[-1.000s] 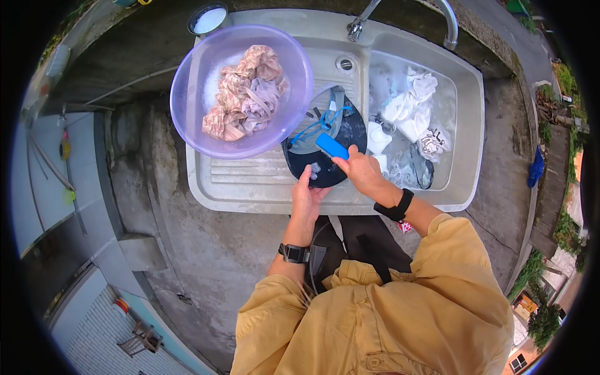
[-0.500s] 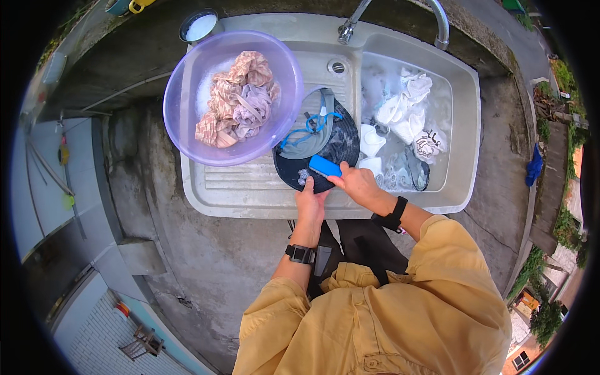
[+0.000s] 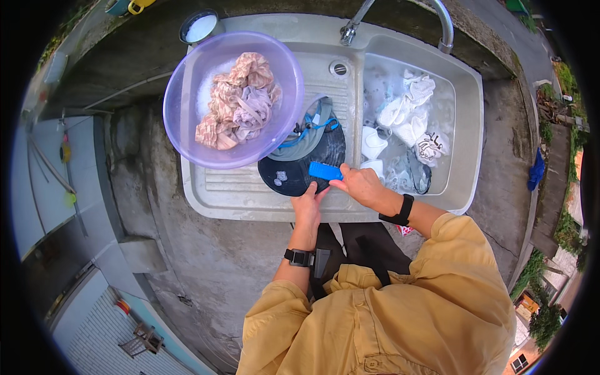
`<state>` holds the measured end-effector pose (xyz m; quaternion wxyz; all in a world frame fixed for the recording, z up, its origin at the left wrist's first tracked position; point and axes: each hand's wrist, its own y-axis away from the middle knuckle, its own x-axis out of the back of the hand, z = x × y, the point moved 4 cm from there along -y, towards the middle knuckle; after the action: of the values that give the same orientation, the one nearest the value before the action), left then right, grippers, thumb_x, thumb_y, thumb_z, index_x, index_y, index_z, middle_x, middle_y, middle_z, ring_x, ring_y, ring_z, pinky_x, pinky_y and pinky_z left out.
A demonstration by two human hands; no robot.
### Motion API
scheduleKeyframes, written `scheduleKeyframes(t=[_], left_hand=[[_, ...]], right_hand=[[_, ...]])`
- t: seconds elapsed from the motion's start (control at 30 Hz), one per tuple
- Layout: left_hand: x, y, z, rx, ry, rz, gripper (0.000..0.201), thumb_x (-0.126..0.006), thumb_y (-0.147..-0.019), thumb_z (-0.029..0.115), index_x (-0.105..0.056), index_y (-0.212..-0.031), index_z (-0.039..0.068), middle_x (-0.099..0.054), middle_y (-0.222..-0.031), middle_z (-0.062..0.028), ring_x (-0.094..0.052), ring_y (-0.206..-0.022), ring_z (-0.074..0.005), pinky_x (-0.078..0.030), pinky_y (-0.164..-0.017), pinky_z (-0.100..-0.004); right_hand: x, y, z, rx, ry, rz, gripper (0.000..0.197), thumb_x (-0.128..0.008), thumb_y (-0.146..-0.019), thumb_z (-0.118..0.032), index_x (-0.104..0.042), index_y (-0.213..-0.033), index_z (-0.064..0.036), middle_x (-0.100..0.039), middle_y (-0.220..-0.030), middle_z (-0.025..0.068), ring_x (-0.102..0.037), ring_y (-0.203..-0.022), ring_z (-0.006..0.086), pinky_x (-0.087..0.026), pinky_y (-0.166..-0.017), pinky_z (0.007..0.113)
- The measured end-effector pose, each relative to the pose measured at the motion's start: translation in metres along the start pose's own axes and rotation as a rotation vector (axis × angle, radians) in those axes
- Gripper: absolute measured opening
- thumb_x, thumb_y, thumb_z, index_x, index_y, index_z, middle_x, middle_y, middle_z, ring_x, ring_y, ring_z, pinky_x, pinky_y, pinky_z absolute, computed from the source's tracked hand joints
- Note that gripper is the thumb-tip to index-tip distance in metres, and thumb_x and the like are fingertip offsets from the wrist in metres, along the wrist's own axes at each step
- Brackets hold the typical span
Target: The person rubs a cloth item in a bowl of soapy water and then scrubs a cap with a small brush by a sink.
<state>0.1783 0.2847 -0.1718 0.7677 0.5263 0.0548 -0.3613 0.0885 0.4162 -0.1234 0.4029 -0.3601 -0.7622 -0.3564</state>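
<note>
Sun hat (image 3: pixel 331 142), dark-brimmed, grey-crowned, blue-corded: over the ribbed drainboard (image 3: pixel 234 192), right of the lilac plastic basin (image 3: pixel 173 103); whether it rests there cannot be told. Left hand (image 3: pixel 307 205): clamped on the near brim, thumb uppermost. Blue scrubbing brush (image 3: pixel 324 171): against the brim, its right end gripped by the right hand (image 3: pixel 364 186). Step in hand, by appearance: brushing the brim. Next stroke calls for the brim held taut, the brush pressed flat.

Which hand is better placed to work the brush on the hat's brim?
Likely the right hand: it holds the blue brush at the dark brim. The left hand grips the brim's near edge, so it seems better suited to steadying.
</note>
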Motion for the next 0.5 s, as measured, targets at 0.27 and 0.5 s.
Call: scheduleKeyframes(t=[0.27, 0.5], left_hand=[[0.003, 0.006, 0.032, 0.049, -0.265, -0.067, 0.033, -0.053, -0.08, 0.001, -0.049, -0.113, 0.0, -0.054, -0.108, -0.0126, -0.058, -0.091, -0.0247, -0.053, -0.074, -0.0386], [0.005, -0.001, -0.021, 0.067, -0.014, -0.013, 0.034, -0.049, -0.083, -0.003, -0.046, -0.116, 0.002, -0.052, -0.112, -0.0112, -0.055, -0.099, -0.0256, -0.048, -0.085, -0.0416]], right_hand=[[0.026, -0.066, 0.066, -0.16, 0.18, 0.104, 0.045, -0.054, -0.079, -0.048, -0.049, -0.08, -0.0029, -0.058, -0.059, 0.0169, -0.059, -0.053, 0.0336, -0.046, -0.047, 0.042], [-0.021, -0.008, 0.002, 0.025, 0.001, -0.096, 0.044, -0.055, -0.079, -0.046, -0.048, -0.08, -0.0027, -0.057, -0.057, 0.0177, -0.059, -0.054, 0.0355, -0.045, -0.046, 0.043]])
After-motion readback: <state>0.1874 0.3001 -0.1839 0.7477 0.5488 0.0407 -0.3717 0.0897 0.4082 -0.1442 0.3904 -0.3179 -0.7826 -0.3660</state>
